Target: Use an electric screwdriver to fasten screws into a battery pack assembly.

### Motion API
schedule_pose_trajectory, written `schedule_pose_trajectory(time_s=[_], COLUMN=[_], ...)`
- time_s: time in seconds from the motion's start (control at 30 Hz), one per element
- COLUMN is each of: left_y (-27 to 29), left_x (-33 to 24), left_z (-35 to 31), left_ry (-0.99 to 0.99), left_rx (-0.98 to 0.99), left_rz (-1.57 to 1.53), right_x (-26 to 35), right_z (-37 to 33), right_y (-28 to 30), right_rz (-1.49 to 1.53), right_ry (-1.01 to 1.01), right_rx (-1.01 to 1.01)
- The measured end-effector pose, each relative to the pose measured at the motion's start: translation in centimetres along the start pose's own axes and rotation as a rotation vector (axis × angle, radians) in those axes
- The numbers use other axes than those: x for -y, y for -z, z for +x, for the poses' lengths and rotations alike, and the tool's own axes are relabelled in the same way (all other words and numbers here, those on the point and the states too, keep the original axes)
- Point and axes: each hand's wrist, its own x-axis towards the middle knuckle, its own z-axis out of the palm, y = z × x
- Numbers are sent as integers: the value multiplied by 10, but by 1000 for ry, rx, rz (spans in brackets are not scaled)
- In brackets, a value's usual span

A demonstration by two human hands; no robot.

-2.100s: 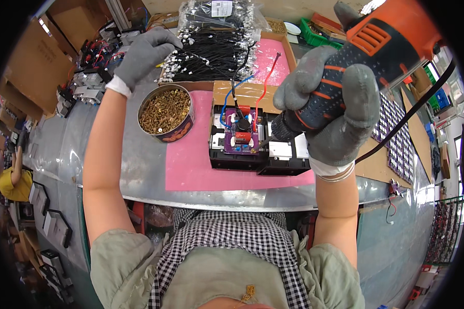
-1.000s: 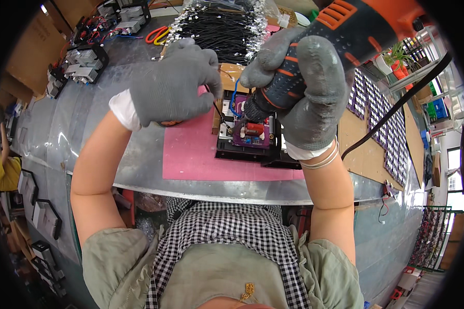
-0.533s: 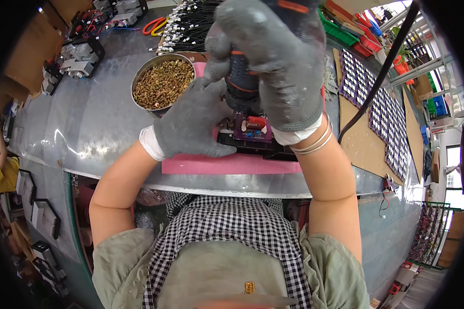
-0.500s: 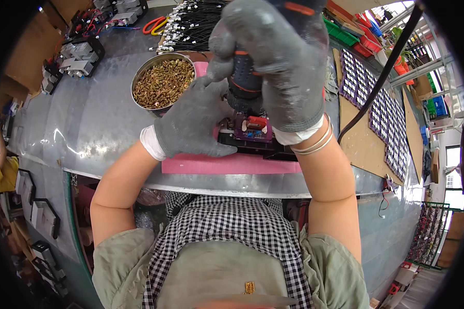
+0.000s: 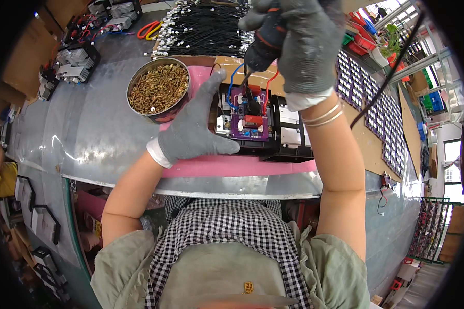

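Circuit board (image 5: 239,114) on black housing (image 5: 258,149); left hand (image 5: 193,129), fingers splayed, seemingly touching housing; right hand (image 5: 310,56) grasping drill (image 5: 266,45).

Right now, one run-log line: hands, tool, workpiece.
left hand: spread against black housing, left side | right hand: gripping power drill | purple circuit board: on housing, with red wire and blue wire

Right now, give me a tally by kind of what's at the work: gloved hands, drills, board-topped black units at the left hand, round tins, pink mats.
Left hand and right hand, both gloved: 2
Drill: 1
Board-topped black unit at the left hand: 1
Round tin: 1
Pink mat: 1
Total: 6
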Motion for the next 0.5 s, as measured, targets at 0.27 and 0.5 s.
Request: schedule_pose_trajectory(time_s=[0.27, 0.5], left_y=[-1, -6], left_x=[14, 16], left_z=[-1, -1], left_ry=[-70, -58], left_rx=[-24, -63], left_rz=[78, 73], right_x=[-20, -21], right_z=[12, 13], right_y=[5, 9], right_rz=[134, 210], right_ry=[-24, -174], right_rx=[35, 201])
